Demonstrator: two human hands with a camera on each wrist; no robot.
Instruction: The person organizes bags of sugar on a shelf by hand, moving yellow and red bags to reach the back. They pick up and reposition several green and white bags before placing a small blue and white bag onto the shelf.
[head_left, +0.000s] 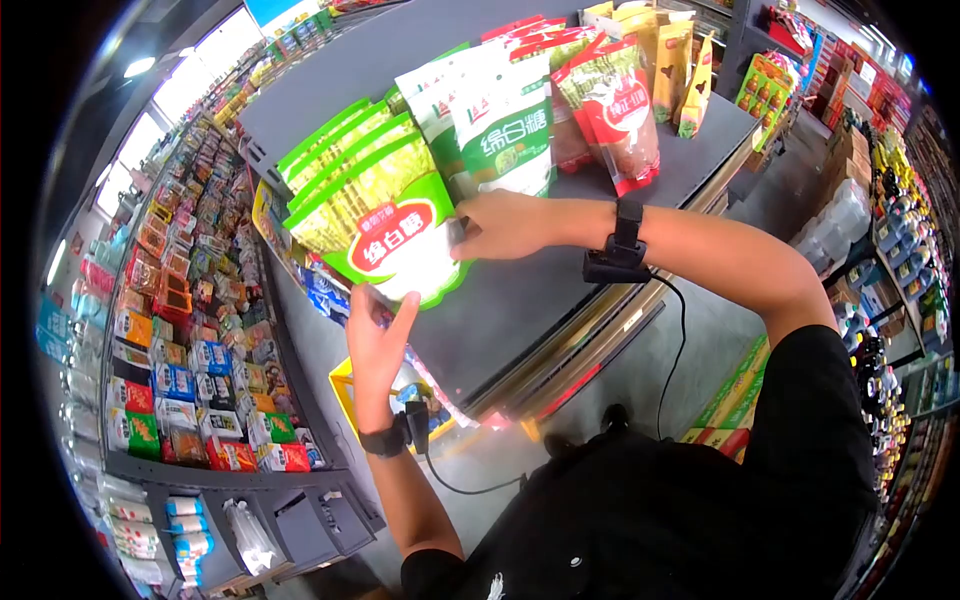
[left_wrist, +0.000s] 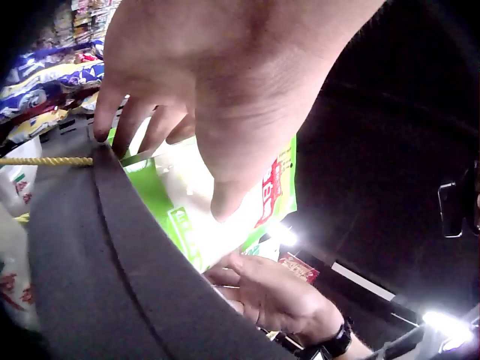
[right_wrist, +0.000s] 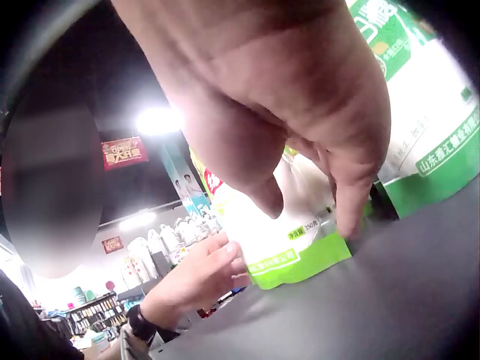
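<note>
A green and white bag with a red label [head_left: 390,235] stands at the front of a row of similar bags on a grey shelf top [head_left: 480,310]. My left hand [head_left: 375,335] holds its lower left side, thumb on the front face; in the left wrist view that hand [left_wrist: 217,97] has its fingers round the bag's edge [left_wrist: 154,191]. My right hand [head_left: 510,225] grips the lower right side. In the right wrist view, the thumb of the right hand [right_wrist: 292,97] lies on the bag's front [right_wrist: 292,251], whose bottom edge meets the grey surface.
White and green bags [head_left: 505,135] stand right of the row, then red-trimmed bags [head_left: 620,115] and yellow pouches [head_left: 672,70]. A long rack of packets [head_left: 210,360] runs along the left. A yellow-framed bin [head_left: 345,395] is below the near left corner.
</note>
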